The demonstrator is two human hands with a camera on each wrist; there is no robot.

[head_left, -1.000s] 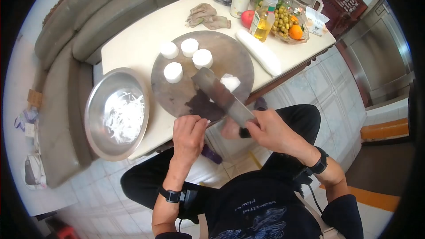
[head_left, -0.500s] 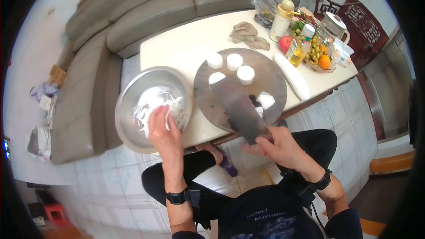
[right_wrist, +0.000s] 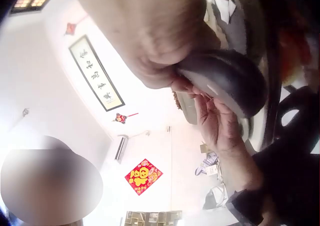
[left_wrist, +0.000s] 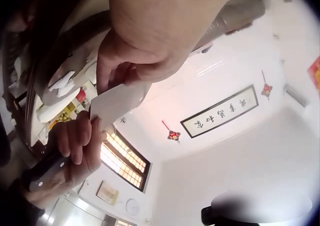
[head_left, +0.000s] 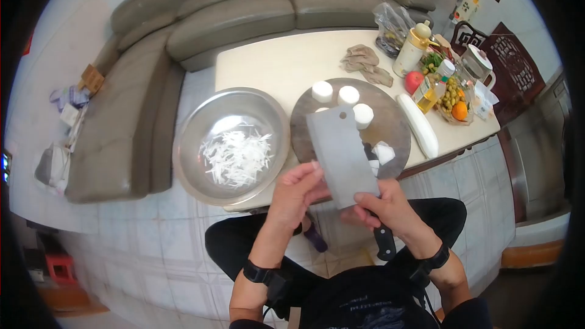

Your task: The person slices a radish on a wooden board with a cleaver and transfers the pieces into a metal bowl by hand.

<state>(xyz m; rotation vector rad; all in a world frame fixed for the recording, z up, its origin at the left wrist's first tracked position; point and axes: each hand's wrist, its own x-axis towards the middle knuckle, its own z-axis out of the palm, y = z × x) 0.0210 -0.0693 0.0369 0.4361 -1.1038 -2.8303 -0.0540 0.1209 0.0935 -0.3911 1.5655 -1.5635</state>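
Note:
A cleaver (head_left: pixel 344 158) is held up over the near edge of the round chopping board (head_left: pixel 301 109), its broad blade facing the head camera. My right hand (head_left: pixel 390 207) grips it where blade and handle meet, thumb on the blade's face; the black handle (head_left: pixel 385 242) sticks out below. At the blade's left edge my left hand (head_left: pixel 295 195) pinches with thumb and fingertips, some fingers partly behind the steel. In the left wrist view the blade (left_wrist: pixel 117 103) spans between both hands. White cylindrical chunks (head_left: pixel 348 95) stand on the board, one mostly hidden by the blade. Smaller white pieces (head_left: pixel 382 153) lie at its right.
Left of the board, a steel basin (head_left: pixel 189 146) holds white shreds (head_left: pixel 237 157). A long white peeled radish (head_left: pixel 418 127) lies to the right. Behind are a crumpled cloth (head_left: pixel 365 64), an apple (head_left: pixel 414 80), an oil bottle (head_left: pixel 426 94), a fruit bowl (head_left: pixel 463 120) and a flask (head_left: pixel 414 49).
My left hand went from the board's edge into the basin, then back right to the cleaver's blade. The cleaver has been turned more upright, its face toward the head camera. The head view has shifted left.

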